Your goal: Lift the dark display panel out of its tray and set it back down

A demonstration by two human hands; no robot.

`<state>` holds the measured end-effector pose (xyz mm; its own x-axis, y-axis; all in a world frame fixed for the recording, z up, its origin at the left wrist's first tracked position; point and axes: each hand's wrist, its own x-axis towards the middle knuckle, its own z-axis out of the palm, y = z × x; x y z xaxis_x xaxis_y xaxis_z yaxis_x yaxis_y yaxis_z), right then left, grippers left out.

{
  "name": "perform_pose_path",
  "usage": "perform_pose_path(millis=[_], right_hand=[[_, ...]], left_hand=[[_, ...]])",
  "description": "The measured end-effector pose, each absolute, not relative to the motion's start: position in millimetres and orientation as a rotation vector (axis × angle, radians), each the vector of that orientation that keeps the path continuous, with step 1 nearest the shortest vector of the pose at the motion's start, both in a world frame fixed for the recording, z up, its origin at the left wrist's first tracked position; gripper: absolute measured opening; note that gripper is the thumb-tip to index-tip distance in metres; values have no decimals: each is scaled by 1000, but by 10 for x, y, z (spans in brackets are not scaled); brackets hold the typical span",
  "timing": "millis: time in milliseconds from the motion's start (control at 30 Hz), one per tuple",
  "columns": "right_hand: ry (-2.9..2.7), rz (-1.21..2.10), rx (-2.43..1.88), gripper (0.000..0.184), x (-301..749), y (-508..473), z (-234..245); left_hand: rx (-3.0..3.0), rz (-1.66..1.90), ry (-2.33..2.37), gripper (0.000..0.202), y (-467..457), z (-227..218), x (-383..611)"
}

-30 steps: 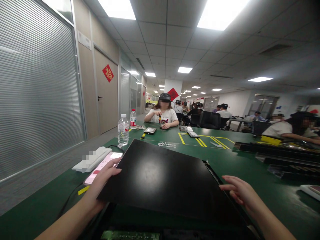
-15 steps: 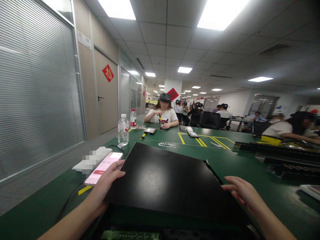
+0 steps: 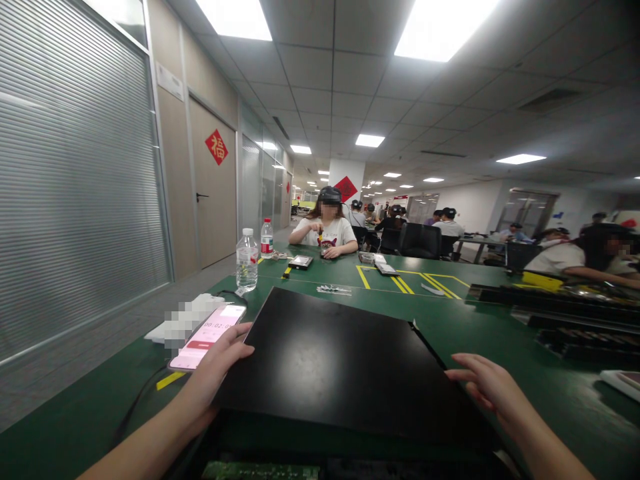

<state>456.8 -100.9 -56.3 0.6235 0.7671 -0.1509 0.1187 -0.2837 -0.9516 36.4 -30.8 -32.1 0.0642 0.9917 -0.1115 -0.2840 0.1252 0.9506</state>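
Note:
A large flat black panel (image 3: 330, 360) lies in front of me on the green table (image 3: 100, 407), over a dark chassis whose green circuit board (image 3: 260, 471) shows at the bottom edge. My left hand (image 3: 217, 363) grips the panel's left edge, thumb on top. My right hand (image 3: 487, 387) rests at the panel's right edge with its fingers curled against it. A phone with a pink screen (image 3: 207, 337) lies just left of my left hand.
A white device (image 3: 185, 317) sits beside the phone, and two water bottles (image 3: 247, 259) stand further back. Black trays (image 3: 560, 303) line the right side. A person (image 3: 327, 230) sits across the table; others work behind and at the right.
The black panel has come down lower and flatter over the chassis. Both hands have followed it slightly inward.

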Motion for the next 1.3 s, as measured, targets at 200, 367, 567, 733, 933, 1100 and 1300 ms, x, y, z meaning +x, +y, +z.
perform_pose_path(millis=[200,367,567,733,933,1100,1300], right_hand=[[-690,736,-1795,32,4584,-1001,-576],[-699,737,-1791,33,4628,-996,-603],[-695,737,-1792,30,4609,-996,-575],[-688,726,-1802,30,4603,-997,-564],[-717,723,-1830,31,4593,-1007,-585],[-782,650,-1900,29,4598,-964,-633],[-932,502,-1998,29,4672,-926,-713]], left_hand=[[951,1162,942,32,-341,-316,366],[964,1157,933,34,-314,-395,354],[974,1127,924,33,-329,-390,352],[949,1136,954,35,-322,-383,362],[973,1127,941,37,-308,-400,351],[970,1126,946,38,-287,-426,340],[944,1137,1061,45,-233,-465,353]])
